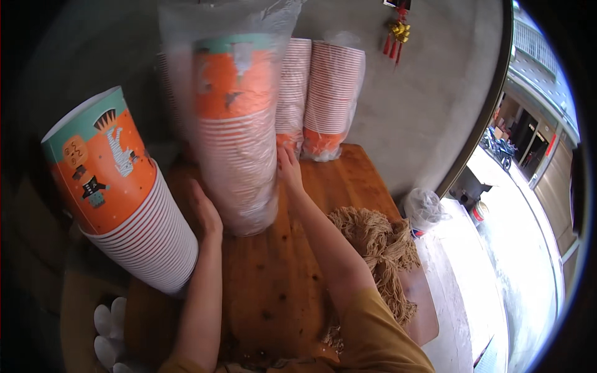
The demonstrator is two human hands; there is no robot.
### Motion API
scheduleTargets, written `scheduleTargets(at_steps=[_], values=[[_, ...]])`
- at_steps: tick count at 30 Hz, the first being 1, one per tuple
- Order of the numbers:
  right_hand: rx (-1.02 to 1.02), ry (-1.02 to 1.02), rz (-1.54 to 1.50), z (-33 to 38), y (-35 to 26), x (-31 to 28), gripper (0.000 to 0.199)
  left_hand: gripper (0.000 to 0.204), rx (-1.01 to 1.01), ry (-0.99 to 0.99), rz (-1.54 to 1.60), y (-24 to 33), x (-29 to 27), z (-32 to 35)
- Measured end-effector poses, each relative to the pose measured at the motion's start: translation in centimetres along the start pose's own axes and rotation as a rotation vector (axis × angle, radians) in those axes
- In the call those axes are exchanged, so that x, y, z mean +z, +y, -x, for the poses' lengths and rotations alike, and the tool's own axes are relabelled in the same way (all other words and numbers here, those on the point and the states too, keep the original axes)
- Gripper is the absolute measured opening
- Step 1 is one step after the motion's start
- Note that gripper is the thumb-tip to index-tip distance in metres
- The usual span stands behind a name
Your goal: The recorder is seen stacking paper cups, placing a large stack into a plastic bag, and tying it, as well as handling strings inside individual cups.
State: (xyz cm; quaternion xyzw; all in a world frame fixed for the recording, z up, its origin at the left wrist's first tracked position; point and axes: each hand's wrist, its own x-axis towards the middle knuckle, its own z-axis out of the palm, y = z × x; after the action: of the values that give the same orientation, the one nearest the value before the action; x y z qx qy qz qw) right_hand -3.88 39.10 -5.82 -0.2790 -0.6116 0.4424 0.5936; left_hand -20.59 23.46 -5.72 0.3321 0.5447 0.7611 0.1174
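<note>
While hands flank it, cup stack: long axis upright, orange up.

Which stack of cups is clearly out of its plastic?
The far-left stack: its cups show bare, while the middle stack and two stacks at back right are in clear plastic.

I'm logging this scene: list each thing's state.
Front stack: bagged, blurred, roughly upright.
Left stack: unbagged, nested, appears tilted.
Rear stacks: bagged, standing.
Yarn: loosely heaped.
Clear bag: crumpled.
Left hand: open, beside front stack.
Right hand: open, beside front stack; contact unclear.
</note>
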Motion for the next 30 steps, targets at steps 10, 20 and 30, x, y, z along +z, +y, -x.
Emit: scheduleTargets(at_steps=[10, 20, 30], values=[[0.335, -0.061, -0.3, 4.7, -2.7, 1.3, 0.087, 0.072, -0.239, -0.215, 0.319, -4.0, 1.8, -0.3], [0.312, -0.015, -0.16, 6.5, -5.4, 2.5, 0.085, 0.068, -0.107, -0.07, 0.264, -3.6, 2.2, 1.8], [0.76, -0.196, -0.31, 13.4, -13.2, -2.5, 0.089, 0.085, -0.046, -0.443, -0.265, 9.4, -3.6, 7.3]])
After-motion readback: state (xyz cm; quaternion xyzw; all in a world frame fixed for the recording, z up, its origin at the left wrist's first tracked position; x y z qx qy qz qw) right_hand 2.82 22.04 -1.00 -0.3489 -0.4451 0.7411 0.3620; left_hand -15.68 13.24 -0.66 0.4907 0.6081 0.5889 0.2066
